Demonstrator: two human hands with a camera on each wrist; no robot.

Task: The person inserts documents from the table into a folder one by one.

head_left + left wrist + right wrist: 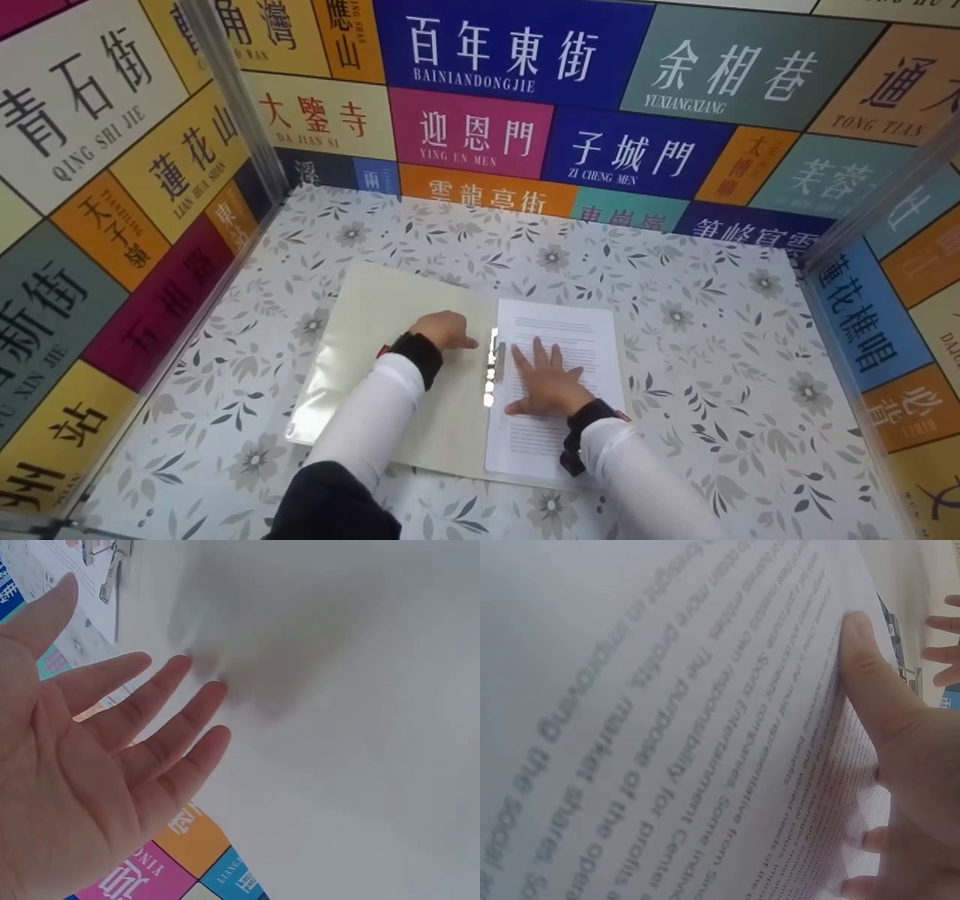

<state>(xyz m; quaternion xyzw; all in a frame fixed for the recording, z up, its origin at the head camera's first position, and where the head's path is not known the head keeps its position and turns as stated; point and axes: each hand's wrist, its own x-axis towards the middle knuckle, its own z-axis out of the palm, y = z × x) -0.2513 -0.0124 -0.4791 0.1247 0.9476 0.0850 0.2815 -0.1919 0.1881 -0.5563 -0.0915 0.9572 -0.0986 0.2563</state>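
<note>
An open file folder [390,300] lies on the table, its pale cover spread to the left. Printed paper [555,450] lies on its right side, beside a shiny metal clip [491,367] along the fold. My right hand [551,379] rests on the paper with fingers spread; in the right wrist view the thumb [870,652] lies against the printed text. Over the left cover is my left hand [442,330]. Seen in the left wrist view, its fingers [165,742] are extended, fingertips close to the cover, with nothing held. Whether they touch the cover I cannot tell.
The table [712,337] has a grey leaf and flower pattern. Panels with colourful Chinese place names [517,45] stand along the back and both sides. Black bands [420,356] circle both wrists.
</note>
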